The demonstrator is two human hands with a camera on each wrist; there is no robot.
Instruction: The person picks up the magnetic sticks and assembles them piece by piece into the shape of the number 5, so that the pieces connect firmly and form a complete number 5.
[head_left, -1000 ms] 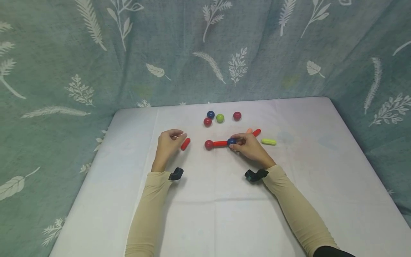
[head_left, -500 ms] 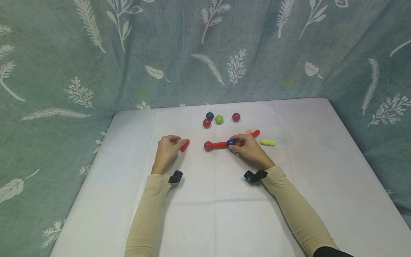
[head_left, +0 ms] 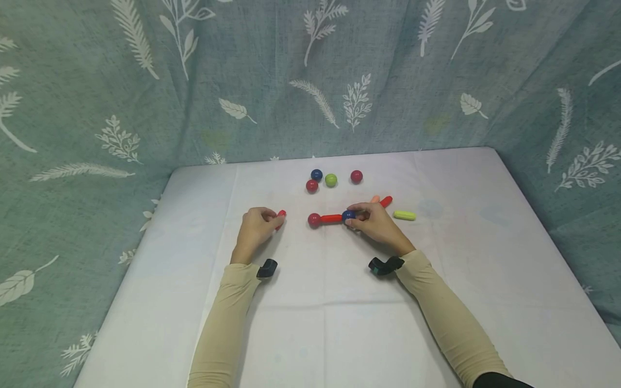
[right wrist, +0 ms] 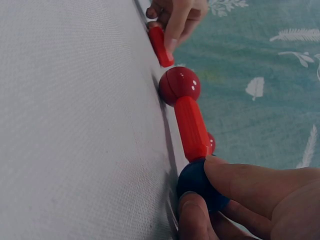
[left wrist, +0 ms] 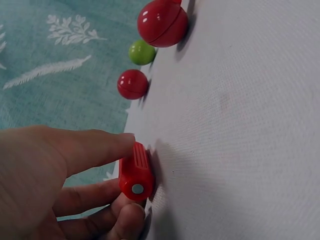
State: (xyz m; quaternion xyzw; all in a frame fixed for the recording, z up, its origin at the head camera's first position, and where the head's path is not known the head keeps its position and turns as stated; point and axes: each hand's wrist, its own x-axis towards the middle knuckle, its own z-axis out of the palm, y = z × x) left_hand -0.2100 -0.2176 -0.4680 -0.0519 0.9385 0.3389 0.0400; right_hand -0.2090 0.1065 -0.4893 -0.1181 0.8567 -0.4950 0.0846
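I take the joined red rod (head_left: 332,218) as datum. The white tabletop (head_left: 301,339) spreads wide on its near side; the far edge (head_left: 388,154) runs beyond four loose balls (head_left: 331,180). To its left, the left hand (head_left: 254,229) pinches a loose red rod (left wrist: 136,175); at its right end, the right hand (head_left: 378,226), well apart, clamps a blue ball (head_left: 348,216). I count six balls and five rods; a yellow-green rod (head_left: 405,215) lies right.

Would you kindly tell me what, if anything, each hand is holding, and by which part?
The left hand pinches a red rod by its sides. The right hand grips a blue ball by its sides, at the end of a second rod.
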